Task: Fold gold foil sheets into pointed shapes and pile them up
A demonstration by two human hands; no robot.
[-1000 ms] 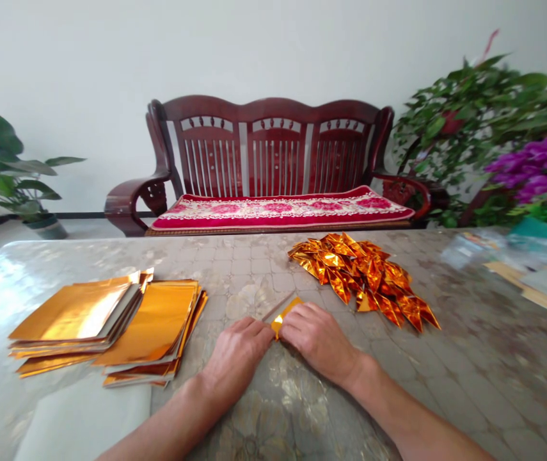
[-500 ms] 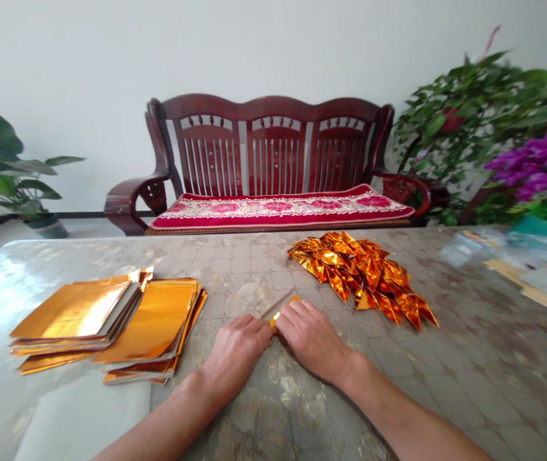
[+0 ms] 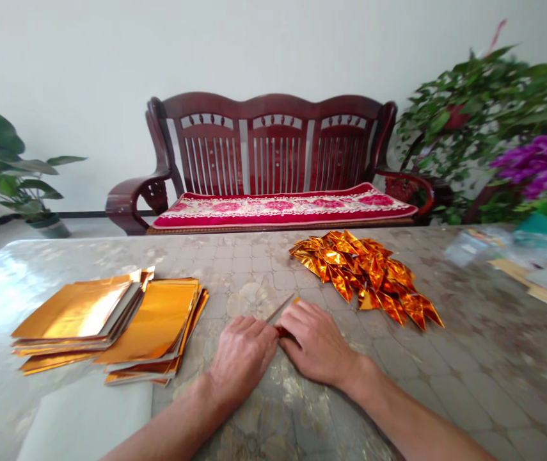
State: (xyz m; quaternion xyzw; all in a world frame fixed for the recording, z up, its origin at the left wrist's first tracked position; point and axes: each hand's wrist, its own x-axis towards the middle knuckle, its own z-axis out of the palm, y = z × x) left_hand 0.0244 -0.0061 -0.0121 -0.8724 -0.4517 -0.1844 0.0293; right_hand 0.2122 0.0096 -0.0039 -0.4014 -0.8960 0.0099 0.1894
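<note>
Folded gold foil paper with a thin, pale grey edge [image 3: 281, 308] sits low over the grey-brown patterned worktop [image 3: 421, 397], between our two bare hands, near the middle of the view. Half a second ago more of its gold face showed beside our knuckles; now our right hand [image 3: 318, 342] lies further over it, leaving the pale edge, an orange tip and a dark reddish scrap in sight. We take this to mean that the fold is being closed up and pressed tighter, though the crease itself is hidden. Our left hand [image 3: 247, 346] has its fingers bent and drawn together at the near end, apparently pinching the paper with a thumb we cannot see; our right fingers curl over the other part, thumb below, pinching it too. Two stacks of flat gold foil sheets, one farther left [image 3: 76, 310] and one nearer [image 3: 158, 317], stay untouched, as does the heap of pointed, shiny orange foil pieces [image 3: 372, 275] beyond our right hand.
</note>
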